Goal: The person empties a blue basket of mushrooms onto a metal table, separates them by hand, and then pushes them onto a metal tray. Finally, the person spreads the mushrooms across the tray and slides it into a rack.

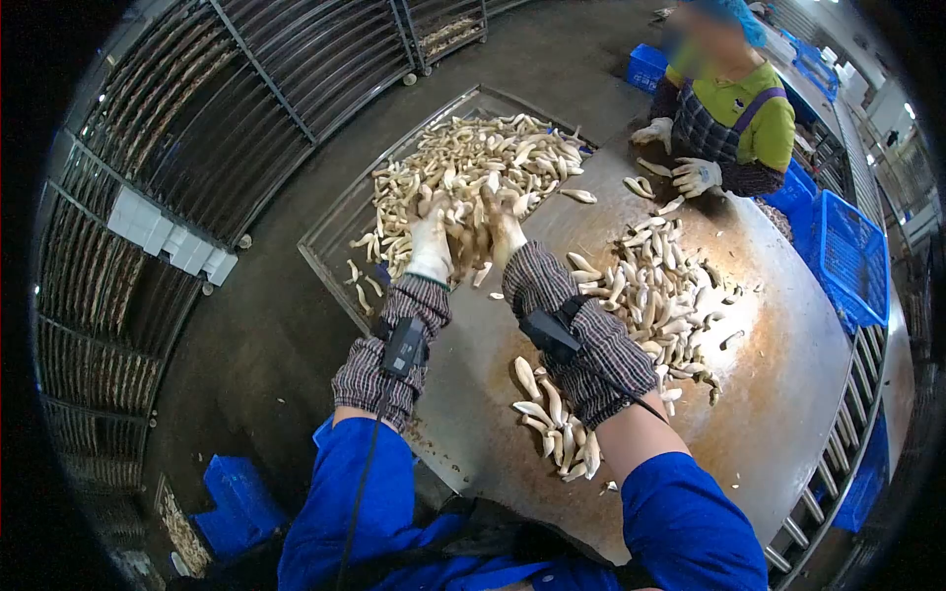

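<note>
Both hands, left hand [431, 244] and right hand [505, 232], are cupping a bunch of mushrooms [471, 229] between them, directly above the tray [330, 258] just beyond the surface [778, 394]

Things around the work area, away from the held bunch

Far right of the grip, beyond the table top, a co-worker in a green shirt [734, 98] stands with two white-gloved hands [696, 175] resting near a few loose pieces. Blue plastic crates [849, 258] stand at that same far right side, and one more blue crate [646, 67] lies on the floor behind. To the left of the grip, dark wire racks [187, 138] fill the wall, with a row of white tags [169, 236] on them. Below left, near the floor, another blue box [236, 502] sits beside a rack.
</note>
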